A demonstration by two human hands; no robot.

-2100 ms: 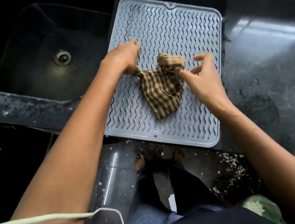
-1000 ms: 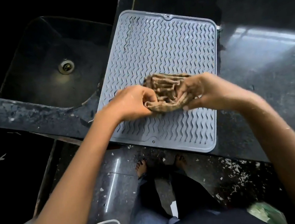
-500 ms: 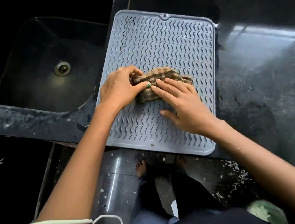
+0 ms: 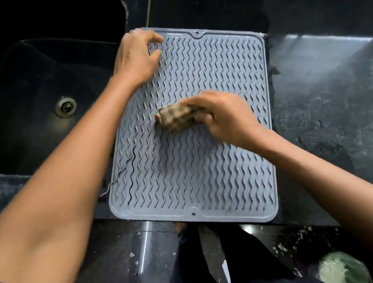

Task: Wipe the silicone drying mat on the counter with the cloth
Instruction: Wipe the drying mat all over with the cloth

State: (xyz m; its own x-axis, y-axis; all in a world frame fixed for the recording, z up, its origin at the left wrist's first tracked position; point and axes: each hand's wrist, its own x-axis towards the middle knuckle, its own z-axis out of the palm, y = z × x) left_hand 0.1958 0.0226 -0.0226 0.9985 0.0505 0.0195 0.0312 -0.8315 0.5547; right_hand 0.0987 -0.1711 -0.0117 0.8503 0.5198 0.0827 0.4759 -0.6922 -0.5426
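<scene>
Mat (image 4: 195, 163): left hand (image 4: 137, 58) moved to far corner (pressing); right hand (image 4: 227, 115) grips cloth (image 4: 177, 119).

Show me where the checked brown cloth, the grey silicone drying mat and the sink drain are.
checked brown cloth (image 4: 175, 119), head view, exposed folded part.
grey silicone drying mat (image 4: 185, 176), head view, bare ridged middle.
sink drain (image 4: 66, 106), head view, metal centre.
</scene>
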